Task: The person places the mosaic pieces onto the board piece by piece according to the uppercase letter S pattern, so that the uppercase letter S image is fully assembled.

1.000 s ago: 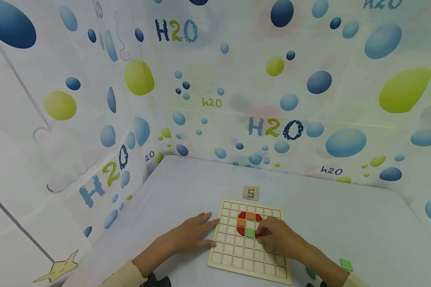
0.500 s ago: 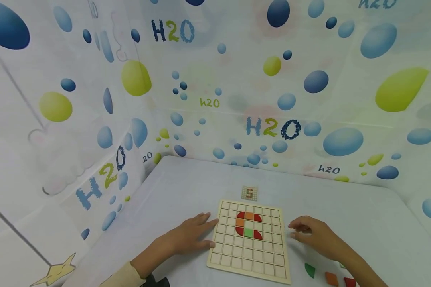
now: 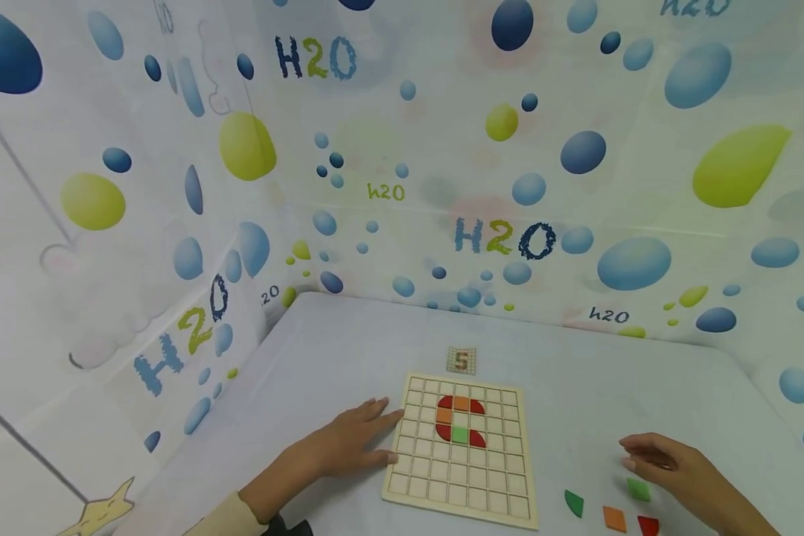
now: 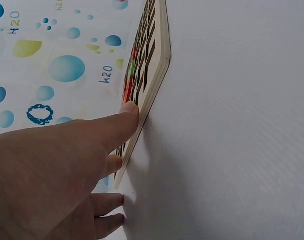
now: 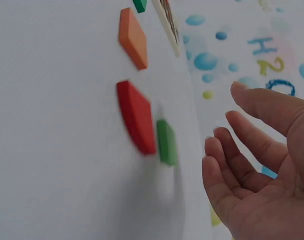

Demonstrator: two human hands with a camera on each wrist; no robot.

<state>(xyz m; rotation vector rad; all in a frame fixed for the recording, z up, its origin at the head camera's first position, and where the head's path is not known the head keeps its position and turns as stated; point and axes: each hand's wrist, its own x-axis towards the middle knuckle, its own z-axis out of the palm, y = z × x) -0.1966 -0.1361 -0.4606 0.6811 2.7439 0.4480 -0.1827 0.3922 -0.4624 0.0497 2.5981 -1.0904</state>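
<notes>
Right hand (image 3: 682, 467) has moved to three o'clock of the gridded board (image 3: 450, 472), empty, loosely curved, near loose tiles (image 3: 614, 519). Left hand (image 3: 350, 444), spread, touches the nine-o'clock edge; seven pieces (image 3: 460, 435) fill cells toward twelve.

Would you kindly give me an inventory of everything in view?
Table: 1, white, foreground
Backdrop: 1, white, blue and green drops, behind table
Board: 1, pale, on table
Board tiles: 7, four red, two orange, one light green, on board
Loose tiles: 4, dark green, orange, red, light green, right of board
Card: 1, pale, red figure, behind board
Black object: 1, black, bottom edge
Sleeve: 1, cream, left arm
Left hand: 1, touching board's left edge
Right hand: 1, near loose tiles
</notes>
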